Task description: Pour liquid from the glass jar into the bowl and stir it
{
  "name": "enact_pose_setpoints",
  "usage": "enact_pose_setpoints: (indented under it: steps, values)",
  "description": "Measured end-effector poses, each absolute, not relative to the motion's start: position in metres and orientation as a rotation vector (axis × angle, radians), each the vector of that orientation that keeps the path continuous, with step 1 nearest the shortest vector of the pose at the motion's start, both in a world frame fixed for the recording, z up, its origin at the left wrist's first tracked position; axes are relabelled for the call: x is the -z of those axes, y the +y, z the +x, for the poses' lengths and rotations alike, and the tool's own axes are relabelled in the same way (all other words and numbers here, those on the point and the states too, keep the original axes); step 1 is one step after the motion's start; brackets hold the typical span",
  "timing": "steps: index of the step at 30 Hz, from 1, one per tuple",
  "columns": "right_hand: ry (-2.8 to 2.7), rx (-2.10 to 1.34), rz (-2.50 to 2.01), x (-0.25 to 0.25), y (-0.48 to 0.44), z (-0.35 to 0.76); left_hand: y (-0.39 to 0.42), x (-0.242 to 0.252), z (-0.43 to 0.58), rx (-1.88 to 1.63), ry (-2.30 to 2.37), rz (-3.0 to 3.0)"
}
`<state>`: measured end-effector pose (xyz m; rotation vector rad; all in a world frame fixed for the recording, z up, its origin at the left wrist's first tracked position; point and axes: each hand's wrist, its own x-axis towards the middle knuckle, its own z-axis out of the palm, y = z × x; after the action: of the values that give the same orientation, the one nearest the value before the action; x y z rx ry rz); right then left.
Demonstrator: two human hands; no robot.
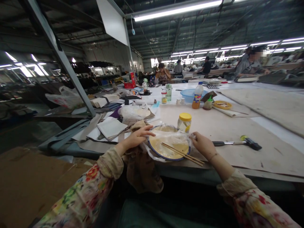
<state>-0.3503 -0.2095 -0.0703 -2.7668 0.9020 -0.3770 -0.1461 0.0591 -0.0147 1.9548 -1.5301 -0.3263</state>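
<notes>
So the bowl (169,146) sits at the near edge of the table (237,126), blue rim, lined or covered with a thin clear plastic bag (174,136), and both hands are on that plastic. The left hand (137,136) rests on the bowl's left rim with fingers flat and spread over the film, not really pinching anything that I can see. The right hand (203,146) is at the bowl's right rim, and it looks closed on a fold of the bag, though the fingertips are tucked out of sight so I can't swear to it. Chopsticks (182,154) lie across the front right of the bowl, poking out past the rim, so they're the thing most likely to get knocked; I'd keep the right wrist low and clear of them. Pulling the film evenly from both sides seems the way to go, since it's flimsy and would bunch or tear. A yellow-lid jar (184,122) stands just behind the bowl, a brown cloth (142,164) hangs off the edge to its left, and a hammer (239,143) lies off to its right.
</notes>
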Motion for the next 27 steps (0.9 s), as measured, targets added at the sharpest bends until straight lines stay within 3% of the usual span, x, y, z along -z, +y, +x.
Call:
enact_pose_setpoints:
  steps: [12, 17, 23, 27]
  values:
    - [0.430, 0.838, -2.222, 0.068, -0.183, -0.400, 0.045, -0.003, -0.125, 0.578, -1.521, 2.138]
    - [0.261, 0.622, -2.325, 0.072, -0.171, -0.388, 0.035, 0.004, -0.125, 0.447, -1.572, 2.255]
    - [0.437, 0.642, -2.541, 0.089, -0.180, -0.357, 0.006, 0.022, -0.125, 0.313, -1.435, 2.273]
    - [0.501, 0.357, -2.684, 0.091, -0.180, -0.344, -0.004, 0.039, -0.115, 0.295, -1.270, 2.234]
